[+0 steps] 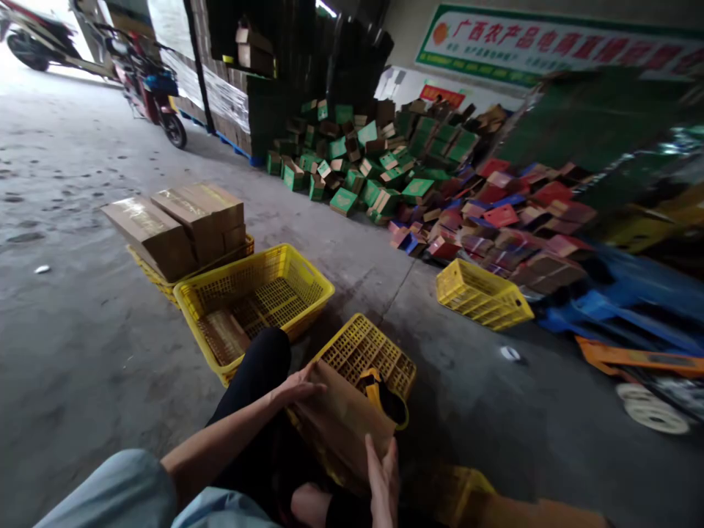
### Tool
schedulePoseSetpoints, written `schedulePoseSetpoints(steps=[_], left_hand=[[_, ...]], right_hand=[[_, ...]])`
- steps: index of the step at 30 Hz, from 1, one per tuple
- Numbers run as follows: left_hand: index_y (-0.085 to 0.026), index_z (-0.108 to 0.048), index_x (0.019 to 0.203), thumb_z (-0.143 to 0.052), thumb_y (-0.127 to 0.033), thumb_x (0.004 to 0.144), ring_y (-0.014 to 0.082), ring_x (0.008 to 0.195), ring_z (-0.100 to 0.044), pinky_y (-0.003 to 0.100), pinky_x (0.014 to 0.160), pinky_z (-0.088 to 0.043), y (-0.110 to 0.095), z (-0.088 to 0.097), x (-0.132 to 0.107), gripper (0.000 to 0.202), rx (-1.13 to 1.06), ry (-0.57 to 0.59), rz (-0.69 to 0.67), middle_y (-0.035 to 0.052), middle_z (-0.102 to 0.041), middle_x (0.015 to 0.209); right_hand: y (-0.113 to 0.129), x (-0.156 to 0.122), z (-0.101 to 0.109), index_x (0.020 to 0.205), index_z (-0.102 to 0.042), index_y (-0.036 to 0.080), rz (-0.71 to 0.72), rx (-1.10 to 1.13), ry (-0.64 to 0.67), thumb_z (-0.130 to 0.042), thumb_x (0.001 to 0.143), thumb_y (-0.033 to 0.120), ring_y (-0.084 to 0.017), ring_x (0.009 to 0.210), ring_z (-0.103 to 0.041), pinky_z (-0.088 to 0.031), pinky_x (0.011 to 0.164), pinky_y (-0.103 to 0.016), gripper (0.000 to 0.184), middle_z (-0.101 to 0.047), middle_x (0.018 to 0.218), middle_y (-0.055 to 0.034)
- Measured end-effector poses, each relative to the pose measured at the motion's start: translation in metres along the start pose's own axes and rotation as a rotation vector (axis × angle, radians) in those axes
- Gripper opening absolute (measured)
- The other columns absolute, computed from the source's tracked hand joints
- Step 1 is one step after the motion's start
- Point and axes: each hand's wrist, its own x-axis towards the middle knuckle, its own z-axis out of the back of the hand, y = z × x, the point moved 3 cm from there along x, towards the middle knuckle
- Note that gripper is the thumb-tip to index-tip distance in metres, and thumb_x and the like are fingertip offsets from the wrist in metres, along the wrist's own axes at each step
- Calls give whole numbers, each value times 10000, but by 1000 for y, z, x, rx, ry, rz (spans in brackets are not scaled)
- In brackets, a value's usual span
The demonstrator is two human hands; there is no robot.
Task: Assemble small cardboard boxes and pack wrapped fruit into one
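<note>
Between my two hands is a brown cardboard box [346,414], held tilted over an upturned yellow crate [360,341]. My left hand [300,386] grips its far left end, fingers laid over the top edge. At the near right end, my right hand [382,469] presses against the side with the thumb raised. A yellow-and-black tape dispenser [379,396] rests on the crate just beyond the box. Left of my knee stands an open yellow basket [258,293] with one brown carton [224,336] lying inside.
Closed, taped cartons [187,220] fill another yellow basket at left. A yellow crate [481,293] lies to the right, near a blue pallet [632,293] and an orange pallet jack [638,359]. Piles of green boxes [357,169] and red boxes [506,213] cover the floor behind. A scooter [148,88] stands far left.
</note>
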Motion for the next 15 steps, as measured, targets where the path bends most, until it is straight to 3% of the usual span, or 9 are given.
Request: schedulePoseSetpoints(steps=[4, 8, 11, 15], left_hand=[[-103, -446, 1541, -817, -544, 731, 432, 1419, -459, 432, 1119, -398, -28, 21, 6, 994, -78, -5, 124, 231, -505, 1534], [-138, -408, 1567, -768, -567, 792, 398, 1408, -482, 456, 1144, -379, -66, 59, 23, 957, -133, -66, 45, 205, -499, 1549], [-195, -375, 1589, -741, -605, 815, 365, 1410, -487, 433, 1153, -387, -92, 101, 39, 949, -175, -97, -47, 149, -482, 1576], [-253, -413, 1567, -726, -643, 813, 351, 1382, -523, 431, 1118, -439, -125, 174, 54, 905, -209, -163, -160, 109, -514, 1558]], right_hand=[[41, 22, 13, 1465, -488, 49, -110, -32, 76, -518, 679, 842, -447, 1188, -649, -518, 962, -528, 1117, -643, 1339, -283], [107, 45, 24, 1527, -419, 58, -88, -38, 52, -544, 700, 813, -448, 1189, -642, -510, 952, -517, 1126, -616, 1378, -285], [164, 57, 22, 1559, -369, 74, 5, 25, 66, -571, 734, 771, -421, 1171, -653, -518, 936, -476, 1099, -614, 1387, -265], [242, 59, 4, 1573, -327, 53, 142, 166, 83, -579, 789, 719, -371, 1235, -623, -498, 984, -417, 1059, -591, 1418, -254]])
